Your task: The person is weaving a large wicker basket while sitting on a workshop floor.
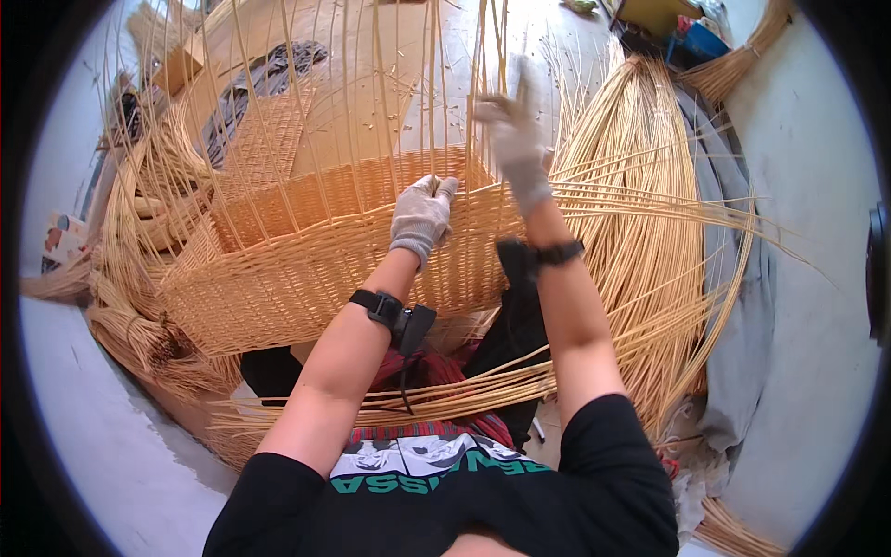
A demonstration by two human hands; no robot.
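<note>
A rectangular wicker basket (325, 269) lies tilted in front of me, with tall upright willow rods (380, 102) rising from its woven walls. My left hand (422, 221), in a pale work glove, is closed on the near wall's upper edge, beside an upright rod. Above the basket's right end, my right hand (515, 139), gloved too, is smeared by motion. A blurred grey shape rises from it; whether that is a tool or fingers I cannot make out. Loose rod ends (640, 200) stick out rightward from the near wall, below my right hand.
A large bundle of peeled rods (640, 251) fans out at the right. More rod bundles (176, 176) lie at the left. Long rods (445, 399) cross over my lap. Behind the basket are a woven panel (264, 139) and dark cloth (297, 58). A blue container (701, 44) stands far right.
</note>
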